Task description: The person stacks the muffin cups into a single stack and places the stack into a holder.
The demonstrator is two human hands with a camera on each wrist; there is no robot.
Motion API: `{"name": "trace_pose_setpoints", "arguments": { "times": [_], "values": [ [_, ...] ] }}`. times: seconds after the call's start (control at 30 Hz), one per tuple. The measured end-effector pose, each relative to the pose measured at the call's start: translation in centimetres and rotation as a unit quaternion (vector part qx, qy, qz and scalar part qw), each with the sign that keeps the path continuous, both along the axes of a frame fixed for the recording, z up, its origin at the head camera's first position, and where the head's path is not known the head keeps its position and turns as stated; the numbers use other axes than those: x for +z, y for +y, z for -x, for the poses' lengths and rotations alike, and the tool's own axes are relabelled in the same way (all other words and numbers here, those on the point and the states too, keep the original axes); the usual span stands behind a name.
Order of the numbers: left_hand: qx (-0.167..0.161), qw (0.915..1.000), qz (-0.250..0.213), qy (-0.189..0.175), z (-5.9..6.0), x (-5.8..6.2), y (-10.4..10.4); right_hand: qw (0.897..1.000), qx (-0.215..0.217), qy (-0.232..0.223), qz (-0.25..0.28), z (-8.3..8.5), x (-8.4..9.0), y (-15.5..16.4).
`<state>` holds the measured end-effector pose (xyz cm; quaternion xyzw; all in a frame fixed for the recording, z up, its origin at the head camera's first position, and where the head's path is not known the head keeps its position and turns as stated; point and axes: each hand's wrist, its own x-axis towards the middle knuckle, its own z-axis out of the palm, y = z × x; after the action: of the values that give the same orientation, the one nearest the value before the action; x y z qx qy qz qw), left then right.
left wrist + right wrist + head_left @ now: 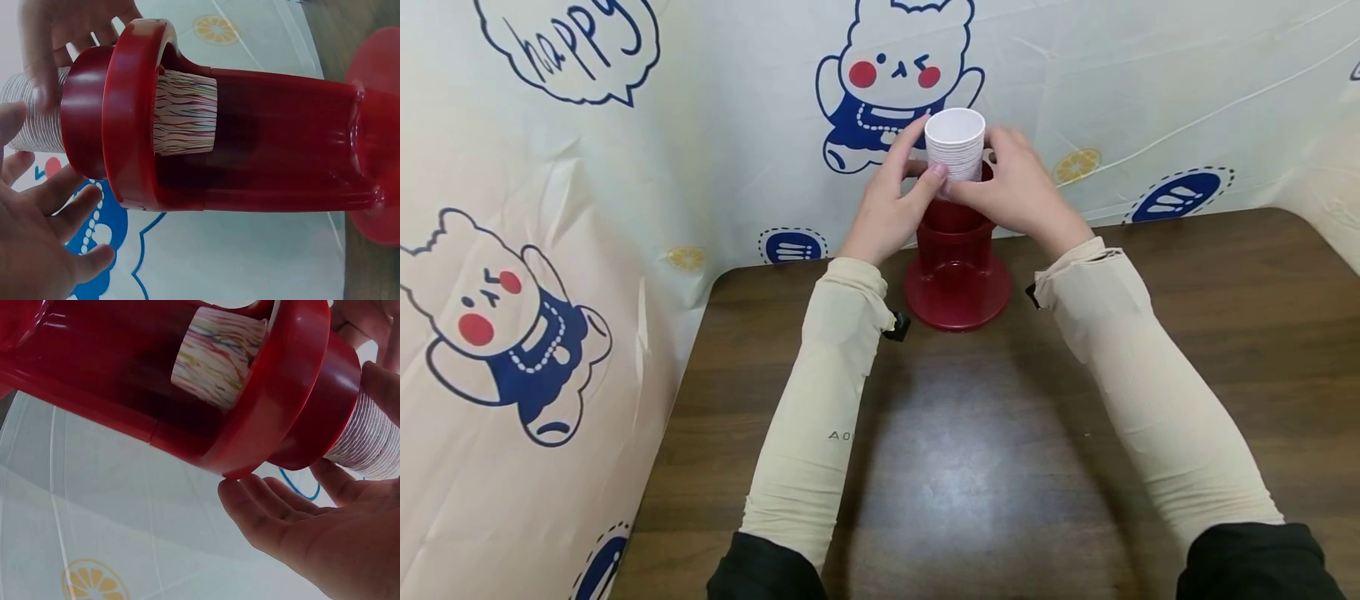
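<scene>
A stack of white paper cups (955, 152) stands upright in the top of a red cup dispenser (957, 292), its upper part sticking out above the rim. My left hand (891, 200) holds the stack from the left, thumb at the front and fingers around the side. From the right my right hand (1018, 185) grips it too, the two thumbs close together. In the left wrist view, the lowest cup (185, 114), with coloured streaks, shows through the dispenser's cut-out below the ring. The right wrist view shows that same streaked cup (219, 356).
The dispenser's round base stands on a brown wooden table (955, 467) near its back edge. Behind and to the left hangs a pale printed cloth (760, 125) with cartoon figures, close to the hands.
</scene>
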<state>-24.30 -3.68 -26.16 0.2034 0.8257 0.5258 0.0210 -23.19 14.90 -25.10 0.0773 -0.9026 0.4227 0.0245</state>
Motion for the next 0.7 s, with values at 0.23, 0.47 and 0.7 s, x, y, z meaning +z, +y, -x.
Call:
{"name": "trace_pose_setpoints", "arguments": {
  "times": [0.23,0.47,0.7],
  "values": [
    [0.011,0.9986,0.047,0.023,-0.09,0.13,0.03,1.000,-0.007,0.006,-0.009,0.10,0.04,-0.08],
    [0.023,0.9952,0.077,0.057,-0.02,0.17,0.07,1.000,0.013,0.012,-0.021,0.40,0.26,-0.24],
    [0.034,0.9937,0.082,0.068,-0.03,0.17,0.18,0.999,0.030,0.000,-0.020,0.31,0.17,-0.11]
  ]
}}
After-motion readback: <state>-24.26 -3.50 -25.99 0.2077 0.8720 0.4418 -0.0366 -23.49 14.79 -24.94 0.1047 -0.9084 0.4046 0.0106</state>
